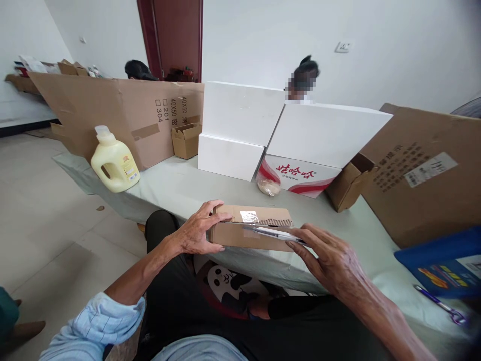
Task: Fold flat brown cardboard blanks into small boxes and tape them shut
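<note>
A small cardboard box (pixel 236 240) rests at the near edge of the table, with a shiny label and a dark jagged printed strip along its top. My left hand (pixel 199 228) is closed around the box's left end, thumb on the near side and fingers over the top. In my right hand (pixel 330 250) is a slim white-and-grey utility knife (pixel 276 233), pinched between thumb and fingers. Its tip points left and lies along the seam of the box near the label. Whether the blade has gone into the cardboard, I cannot tell.
White boxes (pixel 240 115) are stacked behind, beside a red-and-white carton (pixel 300 175). A yellow jug (pixel 114 163) stands left. Large cardboard panels (pixel 432 175) flank the table. Right are a blue package (pixel 443 265) and a purple pen (pixel 438 301). People's heads show behind the boxes.
</note>
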Demonstrator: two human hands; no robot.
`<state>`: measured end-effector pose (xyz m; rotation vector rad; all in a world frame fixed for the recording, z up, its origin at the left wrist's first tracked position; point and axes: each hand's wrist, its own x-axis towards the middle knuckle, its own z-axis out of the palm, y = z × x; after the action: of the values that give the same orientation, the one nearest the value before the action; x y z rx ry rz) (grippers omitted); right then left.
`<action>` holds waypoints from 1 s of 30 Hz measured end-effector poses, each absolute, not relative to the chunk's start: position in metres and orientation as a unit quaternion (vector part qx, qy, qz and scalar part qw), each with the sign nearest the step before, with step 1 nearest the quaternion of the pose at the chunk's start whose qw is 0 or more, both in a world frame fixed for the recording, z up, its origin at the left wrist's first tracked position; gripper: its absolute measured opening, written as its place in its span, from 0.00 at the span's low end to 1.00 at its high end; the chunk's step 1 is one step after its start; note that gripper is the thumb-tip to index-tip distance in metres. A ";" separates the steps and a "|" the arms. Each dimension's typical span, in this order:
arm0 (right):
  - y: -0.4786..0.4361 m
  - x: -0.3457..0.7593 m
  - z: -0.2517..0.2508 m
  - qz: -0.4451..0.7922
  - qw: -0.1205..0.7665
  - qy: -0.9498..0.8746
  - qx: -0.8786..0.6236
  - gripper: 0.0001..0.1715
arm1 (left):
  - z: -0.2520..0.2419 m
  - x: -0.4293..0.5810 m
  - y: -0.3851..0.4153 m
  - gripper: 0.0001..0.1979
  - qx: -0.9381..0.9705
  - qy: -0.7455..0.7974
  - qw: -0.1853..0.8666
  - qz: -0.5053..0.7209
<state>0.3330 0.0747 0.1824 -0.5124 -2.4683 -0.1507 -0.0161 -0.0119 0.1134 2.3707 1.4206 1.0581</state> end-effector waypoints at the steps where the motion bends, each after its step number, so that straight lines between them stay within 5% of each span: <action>1: 0.075 0.331 0.184 -0.060 0.304 -0.931 -0.191 0.12 | 0.113 -0.016 -0.012 0.44 0.798 0.477 0.091 0.358; 30: 0.087 0.340 0.222 -0.207 0.217 -0.938 -0.175 0.17 | 0.114 -0.024 -0.012 0.44 0.795 0.497 0.055 0.345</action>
<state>0.3402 0.0872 0.2218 -0.4838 -2.5985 -0.5745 -0.0236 -0.0122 0.1139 2.4130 1.5090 1.0472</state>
